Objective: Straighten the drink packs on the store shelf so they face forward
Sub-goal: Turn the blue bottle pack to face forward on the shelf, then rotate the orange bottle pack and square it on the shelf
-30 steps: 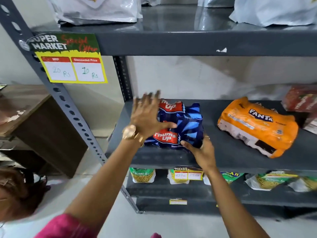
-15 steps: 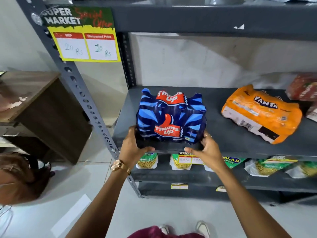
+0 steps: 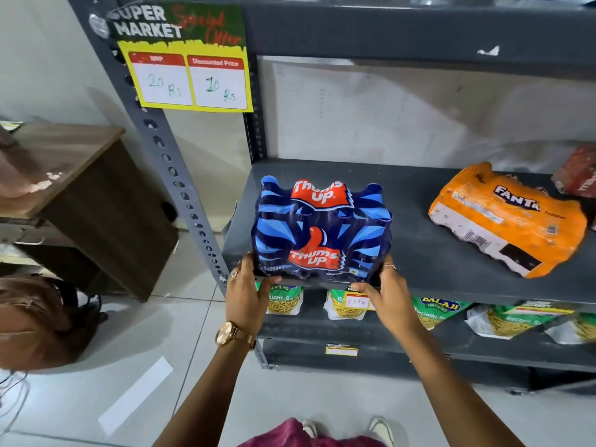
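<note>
A blue Thums Up drink pack (image 3: 321,229) stands upright at the front left of the grey shelf (image 3: 451,269), its logo facing me. My left hand (image 3: 248,295) grips its lower left corner, thumb under the front edge. My right hand (image 3: 387,295) grips its lower right corner. An orange Fanta pack (image 3: 506,217) lies on its side, skewed, further right on the same shelf. A red pack (image 3: 579,172) shows partly at the right edge.
A yellow price sign (image 3: 190,79) hangs on the upright post at upper left. Snack bags (image 3: 432,314) line the lower shelf. A brown wooden desk (image 3: 74,179) stands to the left. Another person's head (image 3: 35,321) is at the left edge.
The Thums Up pack went from lying turned on the shelf to standing upright and facing forward. My left hand came off its top to its lower left corner.
</note>
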